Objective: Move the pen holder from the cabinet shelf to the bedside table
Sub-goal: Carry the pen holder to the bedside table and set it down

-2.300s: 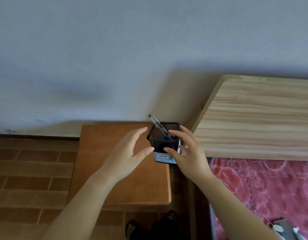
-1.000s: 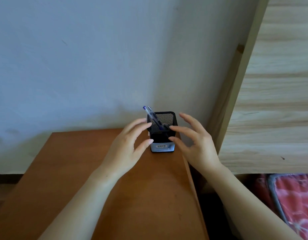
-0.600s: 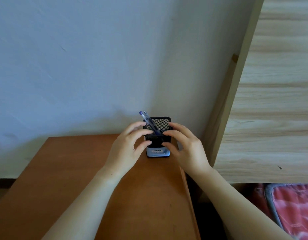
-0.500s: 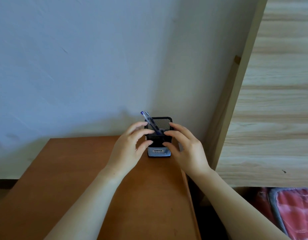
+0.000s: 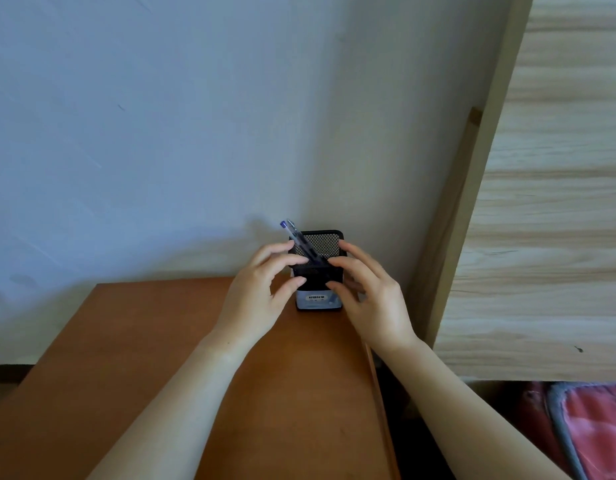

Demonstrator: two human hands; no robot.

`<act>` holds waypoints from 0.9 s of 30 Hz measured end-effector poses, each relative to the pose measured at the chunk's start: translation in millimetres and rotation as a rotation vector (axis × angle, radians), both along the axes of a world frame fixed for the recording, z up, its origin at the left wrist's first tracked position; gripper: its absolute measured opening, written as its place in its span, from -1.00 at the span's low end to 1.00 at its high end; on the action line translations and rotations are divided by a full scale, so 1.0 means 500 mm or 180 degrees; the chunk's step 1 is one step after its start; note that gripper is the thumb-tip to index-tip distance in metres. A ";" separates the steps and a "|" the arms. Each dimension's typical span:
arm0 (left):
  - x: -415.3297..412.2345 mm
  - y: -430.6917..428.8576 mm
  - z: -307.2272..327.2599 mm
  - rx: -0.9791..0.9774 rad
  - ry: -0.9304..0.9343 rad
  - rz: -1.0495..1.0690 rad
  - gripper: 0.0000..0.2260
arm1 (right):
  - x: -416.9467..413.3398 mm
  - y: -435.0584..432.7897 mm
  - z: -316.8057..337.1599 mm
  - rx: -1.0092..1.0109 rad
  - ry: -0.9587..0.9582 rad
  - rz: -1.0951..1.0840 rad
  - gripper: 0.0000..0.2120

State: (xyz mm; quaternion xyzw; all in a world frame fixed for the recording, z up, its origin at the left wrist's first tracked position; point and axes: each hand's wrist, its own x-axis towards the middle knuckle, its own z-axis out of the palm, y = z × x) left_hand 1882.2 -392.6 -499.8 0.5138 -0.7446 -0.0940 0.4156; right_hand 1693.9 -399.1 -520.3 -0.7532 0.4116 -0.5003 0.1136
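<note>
The light, stiff mesh pen holder (image 5: 317, 271) stands on the worktop (image 5: 161, 358), both hands' fingers (image 5: 285, 261) clasped round its upper sides, a sensible hold.

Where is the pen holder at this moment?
The pen holder stands on the bedside table, at its far right corner near the wall, between the left hand and the right hand.

A plain pale wall (image 5: 161, 133) fills most of the view, soft shadow pooling where it meets the tall light-wood panel (image 5: 548, 202) on the right (its grain runs crosswise). Low at the right edge shows red patterned bedding (image 5: 600, 427) with a grey border.
</note>
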 end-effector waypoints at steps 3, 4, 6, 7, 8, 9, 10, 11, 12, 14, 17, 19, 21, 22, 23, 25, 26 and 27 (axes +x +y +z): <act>0.003 -0.001 0.001 0.0055 -0.0016 -0.0032 -0.77 | -0.001 0.001 0.004 0.0071 0.0019 -0.0027 -0.71; 0.005 -0.001 0.002 0.0072 -0.0025 -0.0051 -0.76 | -0.001 0.002 0.006 0.0085 0.0025 -0.0046 -0.71; 0.008 0.001 0.008 0.0123 -0.0056 -0.0093 -0.72 | -0.001 0.005 0.012 0.0089 0.0087 -0.0129 -0.69; 0.010 0.004 0.012 0.0163 -0.0085 -0.0116 -0.71 | 0.000 0.008 0.016 0.0102 0.0144 -0.0179 -0.68; 0.012 0.008 0.017 0.0214 -0.0119 -0.0138 -0.69 | 0.001 0.012 0.023 0.0154 0.0204 -0.0220 -0.65; 0.014 0.012 0.022 0.0270 -0.0146 -0.0159 -0.69 | 0.002 0.017 0.030 0.0249 0.0253 -0.0251 -0.63; 0.016 0.018 0.029 0.0321 -0.0160 -0.0183 -0.68 | 0.004 0.024 0.039 0.0364 0.0298 -0.0276 -0.61; 0.019 0.025 0.039 0.0375 -0.0162 -0.0212 -0.68 | 0.004 0.033 0.051 0.0481 0.0338 -0.0303 -0.59; 0.022 0.032 0.052 0.0436 -0.0157 -0.0235 -0.68 | 0.004 0.043 0.065 0.0600 0.0373 -0.0330 -0.58; 0.025 0.052 0.085 0.0573 -0.0144 -0.0244 -0.68 | 0.004 0.064 0.102 0.0789 0.0433 -0.0364 -0.55; 0.023 0.085 0.156 0.0786 -0.0131 -0.0223 -0.69 | 0.007 0.097 0.176 0.0998 0.0429 -0.0388 -0.56; 0.020 0.104 0.220 0.0882 -0.0120 -0.0247 -0.69 | 0.009 0.122 0.242 0.1168 0.0401 -0.0412 -0.57; 0.019 0.125 0.293 0.0987 -0.0114 -0.0254 -0.69 | 0.007 0.151 0.317 0.1294 0.0413 -0.0456 -0.58; 0.020 0.138 0.335 0.1054 -0.0119 -0.0238 -0.69 | 0.006 0.167 0.360 0.1353 0.0461 -0.0482 -0.58; 0.022 0.153 0.380 0.1127 -0.0129 -0.0225 -0.69 | 0.005 0.184 0.407 0.1405 0.0531 -0.0512 -0.57; 0.028 0.189 0.474 0.1260 -0.0174 -0.0225 -0.69 | 0.002 0.217 0.505 0.1502 0.0659 -0.0546 -0.57; 0.031 0.211 0.521 0.1313 -0.0206 -0.0218 -0.69 | 0.001 0.235 0.556 0.1549 0.0680 -0.0543 -0.58; 0.034 0.234 0.570 0.1372 -0.0230 -0.0197 -0.68 | 0.001 0.254 0.606 0.1606 0.0680 -0.0533 -0.59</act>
